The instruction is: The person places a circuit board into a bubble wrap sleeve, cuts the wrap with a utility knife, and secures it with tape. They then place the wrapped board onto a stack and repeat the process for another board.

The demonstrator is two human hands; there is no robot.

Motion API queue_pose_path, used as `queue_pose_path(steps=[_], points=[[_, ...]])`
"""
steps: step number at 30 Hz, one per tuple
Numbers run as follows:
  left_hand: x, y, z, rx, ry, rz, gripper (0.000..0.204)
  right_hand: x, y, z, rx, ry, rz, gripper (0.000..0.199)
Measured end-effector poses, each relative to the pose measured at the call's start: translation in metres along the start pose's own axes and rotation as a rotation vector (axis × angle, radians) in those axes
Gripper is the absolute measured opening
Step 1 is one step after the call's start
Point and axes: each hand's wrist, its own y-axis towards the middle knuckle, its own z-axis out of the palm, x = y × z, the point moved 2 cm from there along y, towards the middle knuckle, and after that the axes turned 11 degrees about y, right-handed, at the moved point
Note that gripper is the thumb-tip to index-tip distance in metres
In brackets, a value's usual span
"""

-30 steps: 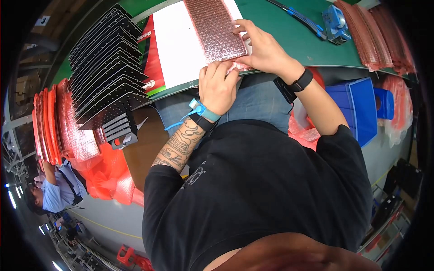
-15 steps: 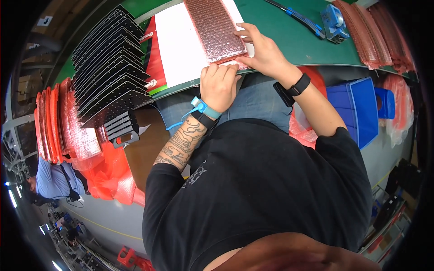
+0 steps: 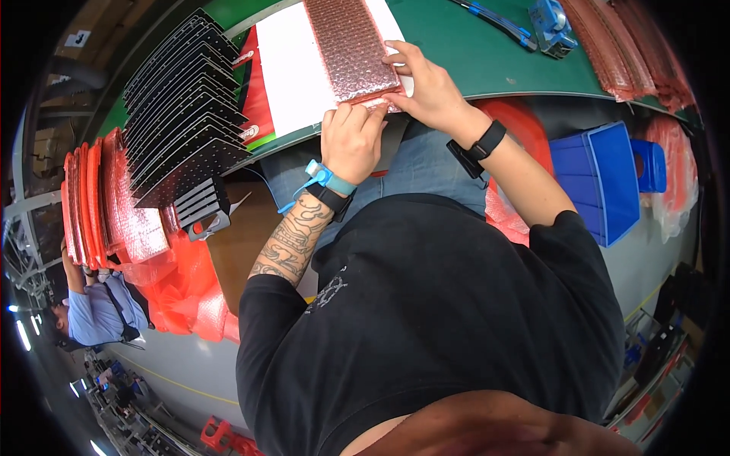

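Observation:
A pink bubble-wrap pouch (image 3: 353,49) lies lengthwise over a white sheet (image 3: 285,72) near the edge of the green table. My left hand (image 3: 353,140) is at the pouch's near end, fingers bent and pressed onto its folded edge. A blue wrist strap and a black band circle that wrist. On the pouch's near right corner, my right hand (image 3: 433,90) has its thumb against the near edge and its fingers along the right side. What lies inside the pouch shows only as a dark shape.
Left of the sheet stands a row of black perforated panels (image 3: 186,106), with upright pink bubble-wrap pouches (image 3: 125,205) beyond. A blue-black cutter (image 3: 498,23), a blue tape dispenser (image 3: 551,29) and more pouches (image 3: 608,49) lie right. A blue bin (image 3: 597,182) stands below; a person (image 3: 103,308) is far left.
The view has shifted slightly, so the table's things sit a little farther left and higher. Both hands keep their hold at the pouch's near end. The far-left person's arm has risen.

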Motion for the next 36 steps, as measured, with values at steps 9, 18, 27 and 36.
queue_pose_path(steps=[9,18,27,36], points=[[0.011,-0.010,0.001,-0.098,0.071,-0.019,0.032,0.029,-0.014,-0.002,-0.159,-0.115,-0.108,0.074],[0.021,-0.019,0.002,-0.228,-0.045,-0.243,0.028,0.012,-0.033,0.013,0.024,-0.085,-0.199,0.056],[0.027,-0.020,0.002,-0.196,-0.088,-0.321,0.020,0.008,-0.032,0.018,-0.047,0.036,-0.161,0.048],[0.033,-0.021,0.004,-0.188,-0.140,-0.269,0.017,0.011,-0.033,0.015,-0.118,0.031,-0.202,0.048]])
